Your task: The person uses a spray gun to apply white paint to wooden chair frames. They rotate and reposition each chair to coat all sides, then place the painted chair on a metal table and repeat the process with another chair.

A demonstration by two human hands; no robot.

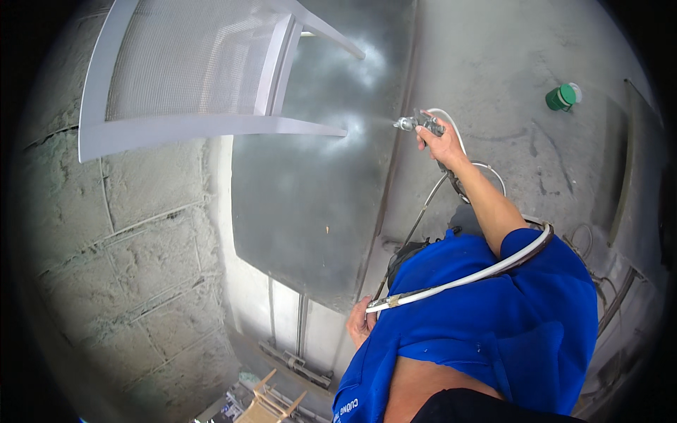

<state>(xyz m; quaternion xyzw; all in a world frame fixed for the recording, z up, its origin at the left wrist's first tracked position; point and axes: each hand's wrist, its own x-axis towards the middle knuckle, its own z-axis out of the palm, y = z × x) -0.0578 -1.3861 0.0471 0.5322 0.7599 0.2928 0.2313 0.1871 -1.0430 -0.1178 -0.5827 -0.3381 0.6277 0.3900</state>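
Observation:
My right hand (441, 141), arm stretched forward, is closed round a metal spray gun (416, 125) whose nozzle faces left. A faint mist hangs in front of the nozzle. Across from it is a pale lilac-white chair (275, 127) with a woven mesh panel (190, 60); its legs point toward the gun. White spray patches surround the leg ends on a dark grey board (296, 211). My left hand (361, 321), low beside my body, is closed on a white hose (458, 277), which loops over my right arm. Part of that hand is hidden by the hose and my blue shirt.
A green bucket (562, 97) with a pale lid stands on the grey floor (493, 56) at far right. Dusty, paint-coated panels (141, 261) line the left. A wooden chair frame (266, 405) is at the lower edge. More hose (486, 167) hangs below the gun.

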